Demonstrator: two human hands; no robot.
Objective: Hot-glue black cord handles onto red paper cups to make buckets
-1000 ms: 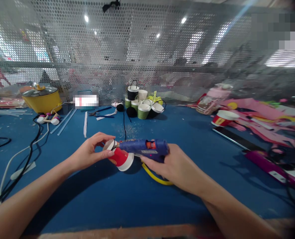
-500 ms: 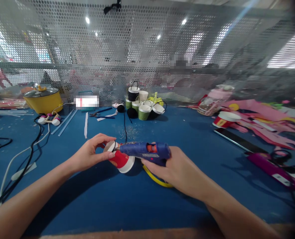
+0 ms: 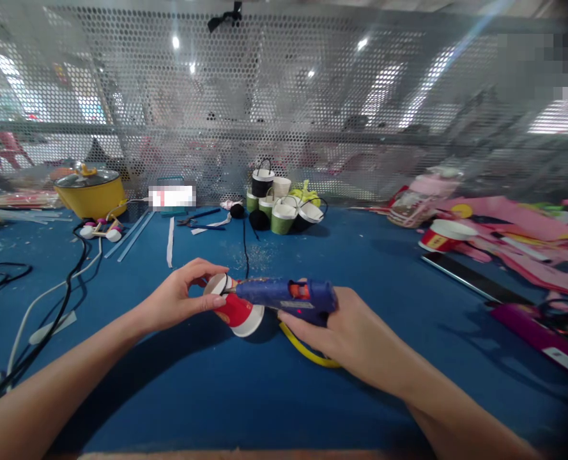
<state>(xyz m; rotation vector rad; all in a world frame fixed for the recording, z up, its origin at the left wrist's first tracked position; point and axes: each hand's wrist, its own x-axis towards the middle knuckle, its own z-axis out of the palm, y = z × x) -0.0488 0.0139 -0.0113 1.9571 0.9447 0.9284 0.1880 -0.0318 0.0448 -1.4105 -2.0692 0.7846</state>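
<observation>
My left hand grips a red and white paper cup near one end, thumb in front and fingers behind. The cup lies tilted over the table. In my right hand is a blue hot glue gun, held level with its nozzle pointing left. Its tip reaches the cup end beside my left thumb, where a dark line, perhaps cord, shows. Whether the nozzle touches the cup I cannot tell. A yellow strip curves below the gun, partly behind my right hand.
Small green and black cups with cord handles stand at the back. Black yarn and pliers lie nearby. Left are a yellow pot and cables; right, a red cup, a phone and a purple power strip.
The whole view has shifted slightly, so everything sits a little further right and lower. Both hands keep their hold on the cup and the glue gun, with hardly any other movement.
</observation>
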